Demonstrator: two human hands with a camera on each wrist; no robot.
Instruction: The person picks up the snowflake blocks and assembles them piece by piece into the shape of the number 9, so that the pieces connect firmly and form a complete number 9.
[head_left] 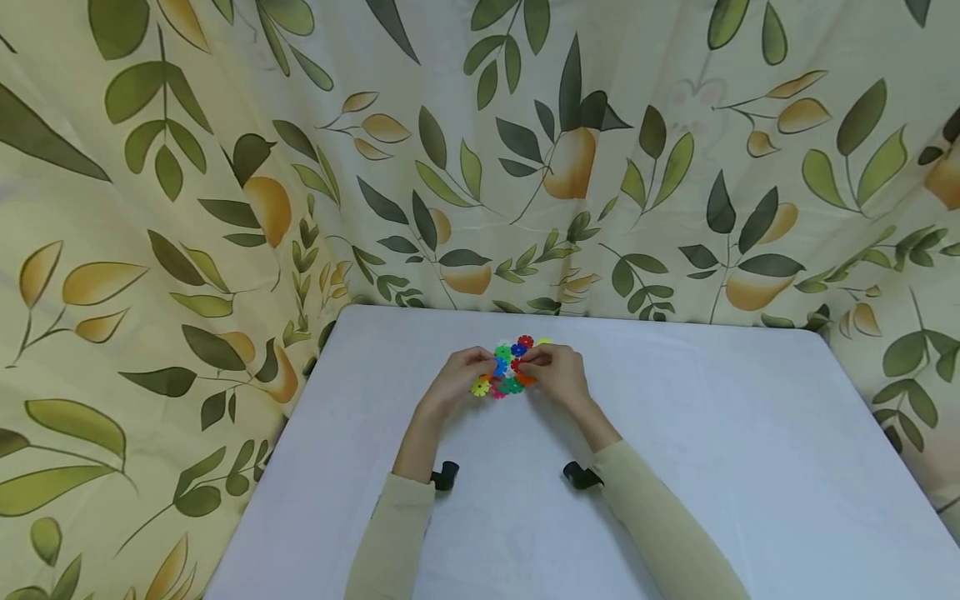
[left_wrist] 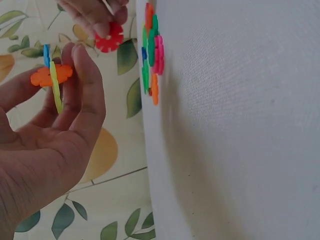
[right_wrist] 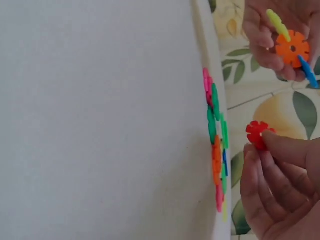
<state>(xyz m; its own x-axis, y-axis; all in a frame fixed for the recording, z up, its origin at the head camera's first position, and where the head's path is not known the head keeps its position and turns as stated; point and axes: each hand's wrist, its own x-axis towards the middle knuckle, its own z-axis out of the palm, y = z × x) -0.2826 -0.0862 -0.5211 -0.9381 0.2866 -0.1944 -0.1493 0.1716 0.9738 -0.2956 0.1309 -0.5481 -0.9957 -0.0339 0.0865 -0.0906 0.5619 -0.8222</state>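
Note:
My left hand (head_left: 453, 379) holds a small joined piece of notched plastic discs: an orange disc (right_wrist: 286, 52) in the middle, with a yellow disc (right_wrist: 278, 24) and a blue disc (right_wrist: 308, 72) slotted into its edge at opposite sides. Between thumb and fingers, my right hand (head_left: 561, 377) pinches a single red disc (right_wrist: 257, 134). A short gap separates the red disc from the joined piece in the right wrist view. Beyond both hands, loose discs (head_left: 512, 386) in green, pink, orange, blue and other colours lie on the table, partly hidden by the hands in the head view.
A white cloth covers the table (head_left: 720, 433), whose far edge runs just past the discs. Behind it and along the left hangs a curtain (head_left: 465, 150) printed with leaves and fruit. Black wrist mounts (head_left: 446, 476) show under both sleeves.

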